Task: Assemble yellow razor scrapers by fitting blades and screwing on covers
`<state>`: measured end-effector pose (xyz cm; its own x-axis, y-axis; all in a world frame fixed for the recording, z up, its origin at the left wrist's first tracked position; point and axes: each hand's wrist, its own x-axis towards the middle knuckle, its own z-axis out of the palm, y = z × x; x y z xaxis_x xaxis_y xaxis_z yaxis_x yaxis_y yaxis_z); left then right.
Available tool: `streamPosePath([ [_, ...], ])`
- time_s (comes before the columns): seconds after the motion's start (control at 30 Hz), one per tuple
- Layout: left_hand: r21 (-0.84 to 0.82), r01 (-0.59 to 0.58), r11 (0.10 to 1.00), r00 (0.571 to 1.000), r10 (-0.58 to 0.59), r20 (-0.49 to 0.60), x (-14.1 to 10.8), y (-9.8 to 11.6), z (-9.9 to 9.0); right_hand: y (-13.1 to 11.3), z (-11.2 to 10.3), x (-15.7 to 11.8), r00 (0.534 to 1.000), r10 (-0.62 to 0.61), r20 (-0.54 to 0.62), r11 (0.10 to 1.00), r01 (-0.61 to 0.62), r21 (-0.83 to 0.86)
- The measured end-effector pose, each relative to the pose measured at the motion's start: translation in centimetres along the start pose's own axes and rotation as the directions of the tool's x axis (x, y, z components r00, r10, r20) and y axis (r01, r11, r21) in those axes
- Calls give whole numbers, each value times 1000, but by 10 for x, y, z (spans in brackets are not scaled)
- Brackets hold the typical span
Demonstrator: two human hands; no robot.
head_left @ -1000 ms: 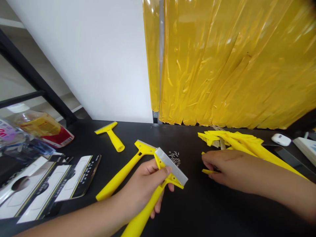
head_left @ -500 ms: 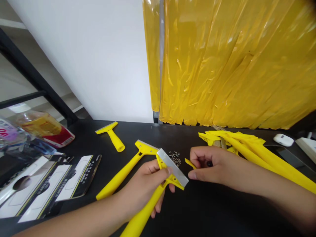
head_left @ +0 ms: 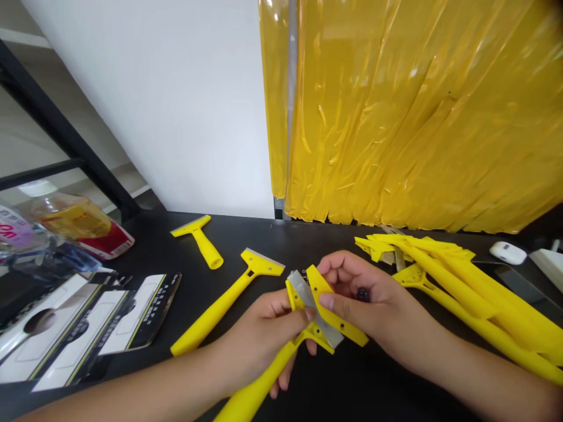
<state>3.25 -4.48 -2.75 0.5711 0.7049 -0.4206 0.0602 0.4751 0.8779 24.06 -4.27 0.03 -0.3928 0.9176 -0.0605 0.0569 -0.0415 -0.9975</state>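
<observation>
My left hand (head_left: 268, 322) is closed around the head of a yellow scraper (head_left: 257, 381), thumb pressing a bare metal blade (head_left: 301, 287) onto it. In my right hand (head_left: 358, 287), a yellow plastic cover plate (head_left: 317, 281) with small holes is pinched between thumb and fingers. The plate lies at a slant beside the blade, overlapping its right edge in view; whether they touch I cannot tell. A small dark round object (head_left: 363, 293) is tucked in the right palm. Another long yellow scraper (head_left: 215, 308) lies left of my hands, and a short-handled scraper (head_left: 203, 243) behind it.
Yellow scraper handles and head parts are piled (head_left: 484, 287) at the right. White-and-black cards (head_left: 132, 319) and drink bottles (head_left: 83, 225) are at the left. Yellow film (head_left: 396, 117) and a white panel (head_left: 197, 117) stand behind. A white earbud case (head_left: 508, 252) sits far right.
My right hand has moved left with the yellow cover plate, bringing it over the blade's edge. It now hides most of the small hardware on the table. The left hand keeps its hold.
</observation>
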Motion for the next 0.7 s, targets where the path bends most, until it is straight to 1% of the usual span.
streamPosePath([
  [0.13,-5,9,1000,998,-8,57,-3,0,5,1,5,-1,1000,11,-28,999,-12,-48],
  [0.33,-28,14,1000,999,-13,32,-3,-3,6,2,7,3,998,35,-46,992,-41,-117],
  [0.47,-41,3,999,1000,-3,23,-2,-5,4,5,8,2,997,16,-77,975,-33,-220],
  [0.57,-58,-20,998,999,22,35,-2,-2,5,9,7,0,993,-61,-102,916,16,-400],
  [0.63,-75,-43,996,998,45,31,-3,0,7,11,7,-2,986,-128,-106,841,51,-539],
  [0.7,-101,-73,992,997,75,18,-4,3,9,12,6,-3,978,-183,-97,771,81,-632],
])
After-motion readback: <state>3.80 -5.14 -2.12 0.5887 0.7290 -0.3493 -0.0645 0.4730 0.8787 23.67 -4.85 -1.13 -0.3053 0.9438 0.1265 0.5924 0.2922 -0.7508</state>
